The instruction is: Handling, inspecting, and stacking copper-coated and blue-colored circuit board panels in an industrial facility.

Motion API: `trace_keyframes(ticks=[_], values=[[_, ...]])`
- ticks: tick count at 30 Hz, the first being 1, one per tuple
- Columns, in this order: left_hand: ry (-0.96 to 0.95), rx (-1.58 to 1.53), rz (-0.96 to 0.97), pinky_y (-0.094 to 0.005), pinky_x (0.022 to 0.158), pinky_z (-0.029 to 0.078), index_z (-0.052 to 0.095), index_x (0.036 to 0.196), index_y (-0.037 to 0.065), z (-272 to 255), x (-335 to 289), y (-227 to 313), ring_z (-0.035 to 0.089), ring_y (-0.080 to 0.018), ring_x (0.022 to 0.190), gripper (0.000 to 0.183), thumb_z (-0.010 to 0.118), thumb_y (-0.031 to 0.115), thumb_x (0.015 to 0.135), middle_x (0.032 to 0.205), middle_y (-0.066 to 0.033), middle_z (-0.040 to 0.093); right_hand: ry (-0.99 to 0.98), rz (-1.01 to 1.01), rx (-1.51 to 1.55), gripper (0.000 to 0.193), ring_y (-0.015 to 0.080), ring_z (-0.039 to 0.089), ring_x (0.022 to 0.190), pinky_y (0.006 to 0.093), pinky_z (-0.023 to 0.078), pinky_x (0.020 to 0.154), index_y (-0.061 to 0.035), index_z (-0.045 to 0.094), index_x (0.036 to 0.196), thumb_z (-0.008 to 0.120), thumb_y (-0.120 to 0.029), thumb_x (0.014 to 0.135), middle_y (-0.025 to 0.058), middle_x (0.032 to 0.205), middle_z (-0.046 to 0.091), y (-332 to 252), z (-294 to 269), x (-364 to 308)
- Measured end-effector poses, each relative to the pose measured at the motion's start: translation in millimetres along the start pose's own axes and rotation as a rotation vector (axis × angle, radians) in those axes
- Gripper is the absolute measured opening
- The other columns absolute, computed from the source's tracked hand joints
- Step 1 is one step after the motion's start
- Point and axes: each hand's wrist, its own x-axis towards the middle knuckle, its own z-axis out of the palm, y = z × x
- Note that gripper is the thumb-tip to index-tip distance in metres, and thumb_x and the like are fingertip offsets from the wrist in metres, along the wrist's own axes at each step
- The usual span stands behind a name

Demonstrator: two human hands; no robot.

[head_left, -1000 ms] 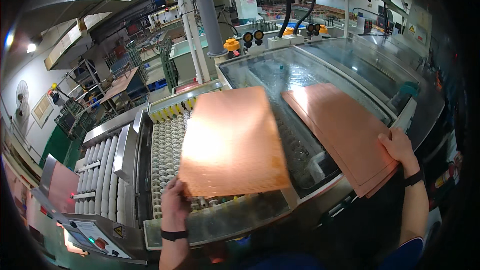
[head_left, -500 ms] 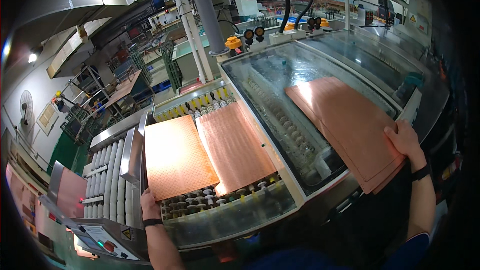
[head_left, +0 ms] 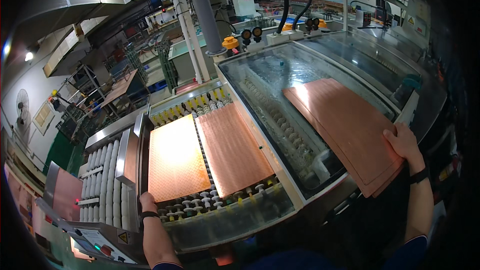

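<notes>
My left hand (head_left: 148, 203) is at the near left corner of a bright, glaring copper sheet (head_left: 178, 165). Its fingers look closed at that corner, though they are partly hidden. The sheet lies flat on the conveyor rollers (head_left: 206, 201). Beside it, across a narrow gap, lies a second, duller copper sheet (head_left: 234, 150). My right hand (head_left: 404, 144) grips the right edge of a small stack of copper sheets (head_left: 345, 132), thumb on top and fingers underneath. This stack rests slanted over the machine's glass cover (head_left: 270, 77), its near end sticking out past the front edge.
White rollers (head_left: 106, 185) and an upright metal plate (head_left: 131, 160) stand to the left. A control panel (head_left: 97, 245) with a green light is below them. A grey pipe (head_left: 200, 10) rises behind the conveyor, near an orange cap (head_left: 230, 42) and round gauges (head_left: 251, 34).
The bright copper sheet has turned and shifted, lining up more with its neighbour, and a gap with rollers now shows between them. My right hand and its stack have hardly moved.
</notes>
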Motion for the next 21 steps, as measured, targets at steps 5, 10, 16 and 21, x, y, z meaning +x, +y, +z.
trace_keyframes(ticks=[5,10,16,21], values=[[-0.011,-0.219,-0.040,-0.0393,0.069,0.058,0.077,0.088,0.008,-114,-41,142,0.073,-0.0330,0.087,0.022,0.065,0.026,0.085,0.094,-0.0180,0.074,0.045,0.083,-0.086,0.062,0.0418,0.059,0.104,0.0468,0.046,0.089,0.0055,0.059,0.117,0.057,-0.051,0.093,0.0229,0.111,0.058,5,-10,-21],[-0.066,-0.537,0.378,-0.0536,0.105,0.041,0.056,0.129,-0.001,-187,-100,169,0.044,-0.0474,0.132,0.078,0.074,0.053,0.076,0.135,-0.0338,0.051,0.031,0.039,-0.011,0.060,0.0425,0.060,0.104,0.0468,0.047,0.089,0.0058,0.061,0.114,0.057,-0.050,0.093,0.0234,0.109,0.058,-5,-7,-13],[-0.145,-0.522,0.323,-0.0555,0.111,0.034,0.046,0.135,-0.002,-224,-121,194,0.033,-0.0494,0.139,0.087,0.072,0.059,0.079,0.148,-0.0337,0.035,0.104,0.028,-0.012,0.059,0.0423,0.060,0.101,0.0464,0.047,0.087,0.0058,0.062,0.110,0.058,-0.050,0.092,0.0237,0.106,0.059,1,-1,-16],[-0.072,-0.505,0.355,-0.0553,0.110,0.036,0.048,0.132,-0.002,-206,-114,203,0.033,-0.0496,0.139,0.079,0.072,0.054,0.082,0.150,-0.0325,0.034,0.065,0.032,0.011,0.058,0.0425,0.060,0.102,0.0463,0.047,0.088,0.0041,0.064,0.106,0.058,-0.051,0.091,0.0237,0.107,0.060,-4,-9,-21]])
